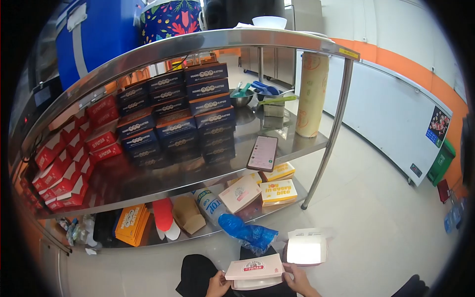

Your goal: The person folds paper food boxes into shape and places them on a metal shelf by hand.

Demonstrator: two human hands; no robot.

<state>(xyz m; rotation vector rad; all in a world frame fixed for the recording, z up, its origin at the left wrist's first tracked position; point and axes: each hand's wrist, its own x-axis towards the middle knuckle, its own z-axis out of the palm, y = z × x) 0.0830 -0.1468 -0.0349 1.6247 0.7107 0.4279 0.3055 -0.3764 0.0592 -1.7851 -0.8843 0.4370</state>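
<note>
- Carton (254,267) printed "PAMAN": low before the person, between both hands, lid slightly raised.
- Left hand (218,285): fingers bent, gripping the left edge.
- Right hand (297,280): fingers partly open, holding the right edge.
- Open box (306,249): just beyond the right hand.
- Blue plastic (247,231): overhanging the bottom shelf (173,240).

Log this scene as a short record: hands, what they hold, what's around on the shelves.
Left hand: left hand at one end of the pale pink box
Right hand: right hand at its other end
Held box state: lid not fully down, white inside showing
Beside right hand: open box
Upper shelf: red boxes, dark blue boxes in stacks, phone screen up, upright roll
Lower shelf: yellow boxes, orange packaging
</note>
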